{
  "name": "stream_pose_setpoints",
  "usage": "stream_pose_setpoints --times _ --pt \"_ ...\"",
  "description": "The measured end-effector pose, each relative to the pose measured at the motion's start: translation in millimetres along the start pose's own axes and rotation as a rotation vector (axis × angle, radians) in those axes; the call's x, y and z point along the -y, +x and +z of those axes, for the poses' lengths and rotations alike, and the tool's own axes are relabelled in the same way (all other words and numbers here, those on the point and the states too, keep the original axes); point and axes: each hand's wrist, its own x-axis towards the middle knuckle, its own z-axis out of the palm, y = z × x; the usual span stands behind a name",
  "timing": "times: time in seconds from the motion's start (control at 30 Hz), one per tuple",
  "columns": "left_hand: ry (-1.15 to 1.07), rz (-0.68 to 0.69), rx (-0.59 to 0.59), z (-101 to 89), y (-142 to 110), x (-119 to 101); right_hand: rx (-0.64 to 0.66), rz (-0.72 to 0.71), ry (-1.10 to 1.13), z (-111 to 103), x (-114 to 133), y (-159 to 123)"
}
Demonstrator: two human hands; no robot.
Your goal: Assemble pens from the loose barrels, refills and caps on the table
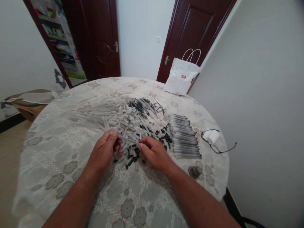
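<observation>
A translucent pen barrel (128,139) spans the gap between my two hands above the table. My left hand (106,146) is closed on its left end, thumb on top. The fingertips of my right hand (153,151) pinch its other end; whether they also hold a small part there is hidden. Beneath and beyond lie a heap of translucent pen barrels (97,110) and whitish pen caps (123,117). Small black plugs (166,138) are scattered near my right hand, with more just below my fingers. Thin black refills (142,106) form a loose pile at the back.
Rows of assembled pens (185,136) lie to the right. Past them are eyeglasses (217,148) beside a crumpled white tissue (212,136). A small dark round object (195,171) sits near my right forearm. A white paper bag (181,76) stands at the back of the round, cloth-covered table (71,186).
</observation>
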Motion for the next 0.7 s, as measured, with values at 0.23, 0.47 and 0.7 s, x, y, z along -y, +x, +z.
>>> stream_pose_setpoints --times 0.23,0.47,0.7 --pt "0.347 0.003 0.377 -5.5 -11 -8 0.070 -0.396 -0.700 -14 31 -11" --pt "0.450 0.008 0.434 -3.7 -15 -8 0.055 -0.281 -0.911 -94 43 -39" --pt "0.483 0.038 0.271 -6.3 -12 -8 -0.144 -0.117 -1.080 -198 -10 -57"
